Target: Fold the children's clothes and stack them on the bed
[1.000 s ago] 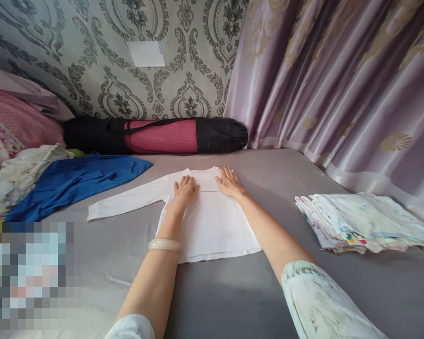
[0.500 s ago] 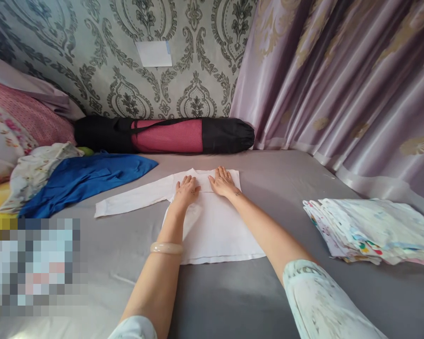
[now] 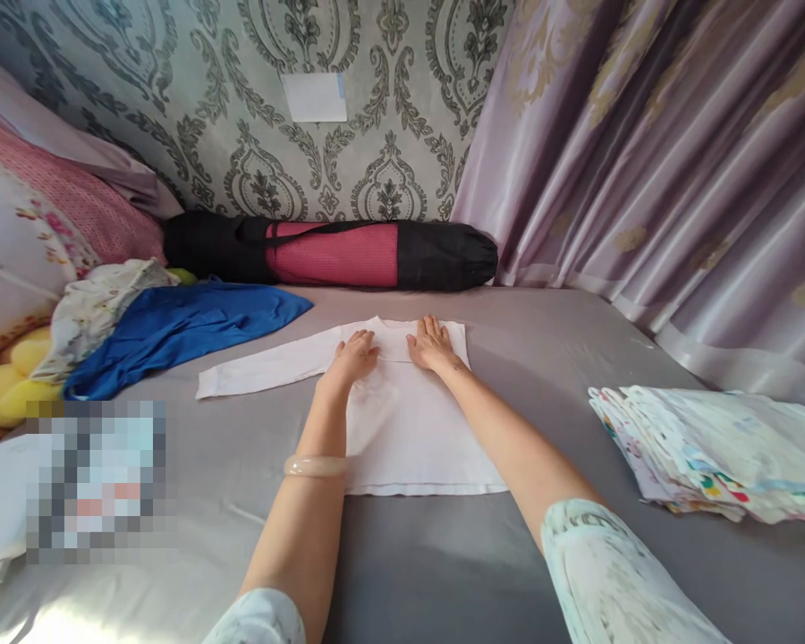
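Observation:
A small white long-sleeved shirt point(image 3: 409, 429) lies flat on the grey bed sheet point(image 3: 443, 555), its left sleeve stretched out to the left and its right side folded in. My left hand point(image 3: 354, 355) rests palm down near the collar, fingers flat and slightly apart. My right hand point(image 3: 432, 343) lies flat beside it on the upper right part of the shirt, fingers spread. Neither hand holds anything. A pale bangle point(image 3: 313, 465) sits on my left wrist.
A stack of folded printed cloths point(image 3: 711, 447) lies at the right. A blue garment point(image 3: 174, 331) and a crumpled floral one point(image 3: 94, 309) lie at the left beside pillows point(image 3: 33, 233). A black-and-red mat bag point(image 3: 332, 253) lies along the wall. Curtains point(image 3: 644, 161) hang at the right.
My right hand has slid slightly left across the top of the shirt, towards my left hand. The view has swung left, so the shirt and cloth stack sit further right in frame.

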Demonstrator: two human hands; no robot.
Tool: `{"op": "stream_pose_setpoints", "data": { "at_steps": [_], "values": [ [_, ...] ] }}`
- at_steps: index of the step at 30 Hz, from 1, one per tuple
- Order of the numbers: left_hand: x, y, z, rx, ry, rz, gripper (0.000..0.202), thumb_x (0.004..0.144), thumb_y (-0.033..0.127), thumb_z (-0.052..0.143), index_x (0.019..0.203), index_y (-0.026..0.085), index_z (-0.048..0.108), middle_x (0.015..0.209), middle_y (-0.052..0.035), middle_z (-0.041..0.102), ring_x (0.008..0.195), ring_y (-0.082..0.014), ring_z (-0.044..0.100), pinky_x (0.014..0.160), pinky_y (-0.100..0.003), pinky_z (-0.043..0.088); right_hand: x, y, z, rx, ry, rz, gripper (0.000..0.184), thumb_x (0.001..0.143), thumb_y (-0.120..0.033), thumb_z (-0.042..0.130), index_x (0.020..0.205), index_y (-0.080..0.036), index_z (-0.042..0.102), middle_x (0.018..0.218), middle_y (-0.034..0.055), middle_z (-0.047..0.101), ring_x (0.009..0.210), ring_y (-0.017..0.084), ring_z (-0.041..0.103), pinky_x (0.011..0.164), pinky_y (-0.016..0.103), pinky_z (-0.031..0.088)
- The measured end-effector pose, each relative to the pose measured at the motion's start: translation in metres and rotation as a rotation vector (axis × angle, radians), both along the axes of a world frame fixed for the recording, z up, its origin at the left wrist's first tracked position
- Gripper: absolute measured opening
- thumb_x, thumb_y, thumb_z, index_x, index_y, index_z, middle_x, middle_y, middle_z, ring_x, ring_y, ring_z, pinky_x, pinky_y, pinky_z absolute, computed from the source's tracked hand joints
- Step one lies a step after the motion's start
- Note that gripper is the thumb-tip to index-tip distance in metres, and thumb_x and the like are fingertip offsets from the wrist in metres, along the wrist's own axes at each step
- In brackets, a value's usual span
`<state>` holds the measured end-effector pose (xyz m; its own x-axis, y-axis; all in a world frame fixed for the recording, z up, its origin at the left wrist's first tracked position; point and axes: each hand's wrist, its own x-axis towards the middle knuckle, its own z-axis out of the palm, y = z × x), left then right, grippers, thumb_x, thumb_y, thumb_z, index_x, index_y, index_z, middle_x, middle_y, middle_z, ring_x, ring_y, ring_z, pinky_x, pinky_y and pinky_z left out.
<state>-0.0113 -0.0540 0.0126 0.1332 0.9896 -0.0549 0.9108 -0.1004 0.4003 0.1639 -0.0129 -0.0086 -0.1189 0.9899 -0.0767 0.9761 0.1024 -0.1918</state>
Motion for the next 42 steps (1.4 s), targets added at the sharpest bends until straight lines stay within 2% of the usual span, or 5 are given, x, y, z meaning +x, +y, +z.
{"op": "stream_pose_setpoints", "data": {
  "at_steps": [10,25,29,37,42],
  "values": [
    [-0.032,-0.007,0.02,0.039,-0.135,0.134,0.044,0.092,0.022,0.043,0.134,0.015,0.056,0.138,-0.0125,0.059,0.126,-0.0222,0.056,0.103,-0.029,0.042,-0.057,-0.023,0.007,-0.045,0.119,0.276,0.065,0.101,-0.043,0.017,0.156,-0.009,0.02,0.164,0.0115,0.008,0.151,0.023,0.004,0.12,0.043,0.006],
    [-0.087,-0.016,0.016,0.065,-0.224,0.475,0.035,0.079,0.019,0.043,0.104,0.014,0.068,0.087,-0.0056,0.071,0.097,-0.0229,0.064,0.084,-0.029,0.048,-0.063,-0.015,0.011,-0.066,0.058,0.29,0.06,0.101,-0.045,0.018,0.152,-0.017,0.033,0.162,0.0125,0.021,0.149,0.027,0.015,0.118,0.05,0.009],
    [-0.101,-0.021,0.015,0.057,-0.276,0.647,0.032,0.081,0.02,0.046,0.105,0.015,0.067,0.1,-0.0126,0.071,0.104,-0.029,0.064,0.088,-0.036,0.047,-0.073,-0.007,0.014,0.05,0.048,0.282,0.057,0.102,-0.039,0.016,0.142,-0.013,0.047,0.157,0.0142,0.033,0.147,0.025,0.021,0.119,0.047,0.007],
    [-0.123,-0.033,0.004,0.341,-0.198,1.286,0.041,0.082,0.027,0.046,0.119,0.01,0.057,0.135,-0.0293,0.048,0.133,-0.0464,0.036,0.1,-0.071,0.028,-0.084,0.007,-0.01,0.057,0.075,0.242,0.066,0.101,-0.042,0.016,0.153,-0.002,0.024,0.161,0.0155,0.02,0.149,0.026,0.013,0.12,0.043,0.007],
    [-0.129,-0.034,-0.003,0.214,-0.277,1.404,0.054,0.084,0.024,0.043,0.136,0.013,0.04,0.146,-0.0292,0.034,0.14,-0.0494,0.022,0.099,-0.077,0.02,-0.082,0.007,-0.011,0.076,0.073,0.25,0.065,0.101,-0.041,0.017,0.152,-0.003,0.026,0.161,0.0157,0.021,0.149,0.026,0.015,0.119,0.043,0.008]
  ]
}}
